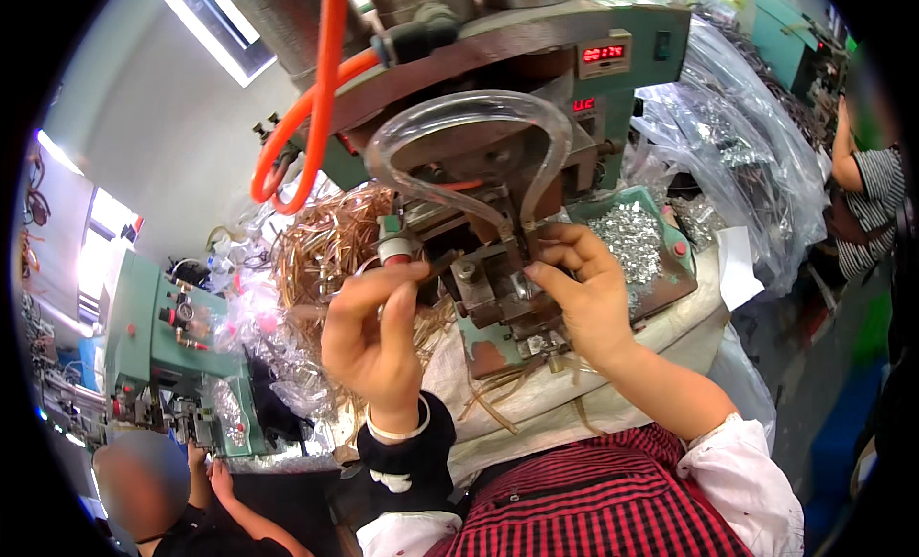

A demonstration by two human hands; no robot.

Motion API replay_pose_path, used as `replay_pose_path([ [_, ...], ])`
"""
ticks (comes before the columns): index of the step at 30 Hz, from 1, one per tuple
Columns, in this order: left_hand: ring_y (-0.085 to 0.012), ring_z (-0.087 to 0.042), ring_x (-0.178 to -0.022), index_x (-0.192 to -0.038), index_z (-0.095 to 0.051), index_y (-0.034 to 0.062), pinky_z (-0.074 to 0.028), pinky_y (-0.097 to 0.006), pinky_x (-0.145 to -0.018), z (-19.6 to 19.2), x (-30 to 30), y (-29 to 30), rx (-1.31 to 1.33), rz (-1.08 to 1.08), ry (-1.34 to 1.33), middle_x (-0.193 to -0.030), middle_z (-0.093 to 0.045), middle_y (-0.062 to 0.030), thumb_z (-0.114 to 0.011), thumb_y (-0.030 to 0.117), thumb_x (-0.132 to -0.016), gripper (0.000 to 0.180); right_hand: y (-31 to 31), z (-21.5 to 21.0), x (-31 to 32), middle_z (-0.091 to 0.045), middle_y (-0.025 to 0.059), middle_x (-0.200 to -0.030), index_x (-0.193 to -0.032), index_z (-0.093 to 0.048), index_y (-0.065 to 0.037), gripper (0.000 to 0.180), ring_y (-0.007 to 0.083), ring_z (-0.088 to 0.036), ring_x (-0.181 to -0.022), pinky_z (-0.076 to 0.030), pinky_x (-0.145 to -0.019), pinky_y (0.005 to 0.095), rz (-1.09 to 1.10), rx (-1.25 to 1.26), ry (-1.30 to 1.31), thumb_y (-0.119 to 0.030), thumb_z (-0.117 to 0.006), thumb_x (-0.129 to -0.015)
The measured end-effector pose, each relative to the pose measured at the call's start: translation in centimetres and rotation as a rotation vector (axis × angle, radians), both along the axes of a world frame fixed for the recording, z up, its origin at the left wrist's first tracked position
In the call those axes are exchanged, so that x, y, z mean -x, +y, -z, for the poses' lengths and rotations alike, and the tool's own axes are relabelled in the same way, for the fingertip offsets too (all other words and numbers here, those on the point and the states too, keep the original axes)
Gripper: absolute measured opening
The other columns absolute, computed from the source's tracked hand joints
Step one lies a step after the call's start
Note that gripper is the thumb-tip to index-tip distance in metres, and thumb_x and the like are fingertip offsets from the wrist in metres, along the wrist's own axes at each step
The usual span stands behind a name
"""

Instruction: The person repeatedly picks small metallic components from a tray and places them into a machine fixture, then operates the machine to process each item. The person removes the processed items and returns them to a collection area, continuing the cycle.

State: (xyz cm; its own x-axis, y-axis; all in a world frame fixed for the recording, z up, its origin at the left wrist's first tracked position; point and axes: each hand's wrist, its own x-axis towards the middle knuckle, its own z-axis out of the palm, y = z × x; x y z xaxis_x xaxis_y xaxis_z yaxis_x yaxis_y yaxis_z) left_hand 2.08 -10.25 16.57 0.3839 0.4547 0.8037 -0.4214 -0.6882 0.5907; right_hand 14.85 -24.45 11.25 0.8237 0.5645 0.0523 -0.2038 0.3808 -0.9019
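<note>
A green bench press stands before me, with a dark metal die block (488,289) at its middle. My right hand (589,294) is at the right side of the die, its thumb and fingers bent together against it; whatever they hold is hidden. To the left of the die is my left hand (373,342), thumb and forefinger drawn together near a red-and-green knob (392,239). A thin brownish piece (443,265) shows at its fingertips, too small to name. Over the die arches a clear plastic tube (469,102).
A green tray of small shiny metal parts (627,241) stands right of the die. Coppery scrap strips (330,232) heap up on the left. An orange air hose (325,98) hangs at upper left. Clear plastic bags (737,136) lie right. Other people work at lower left and far right.
</note>
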Motion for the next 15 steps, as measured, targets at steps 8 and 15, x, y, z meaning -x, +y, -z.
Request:
replay_pose_path([
  [8,-0.0276,-0.074,-0.082,-0.093,-0.068,-0.0006,-0.060,-0.033,-0.071,2.5,0.2,-1.5,-0.289,-0.017,0.126,-0.091,-0.074,-0.0171,-0.082,-0.002,-0.079,0.020,-4.9,-0.6,-2.2,-0.070,0.0108,-0.119,-0.132,-0.058,-0.002,0.042,0.0173,-0.063,-0.114,-0.048,-0.096,0.0299,-0.143,0.101,-0.227,0.002,-0.061,-0.090],
  [15,-0.0139,-0.061,-0.057,-0.089,-0.070,0.0047,-0.047,-0.026,-0.049,5.0,-2.7,-4.8,-0.755,-0.032,0.097,-0.097,-0.073,-0.0115,-0.086,0.010,-0.075,0.022,-7.8,8.8,-9.3,-0.070,0.0192,-0.104,-0.093,-0.071,-0.003,0.015,0.0390,-0.062,-0.116,-0.048,-0.100,0.0473,0.601,0.957,-1.262,-0.008,-0.075,-0.079],
])
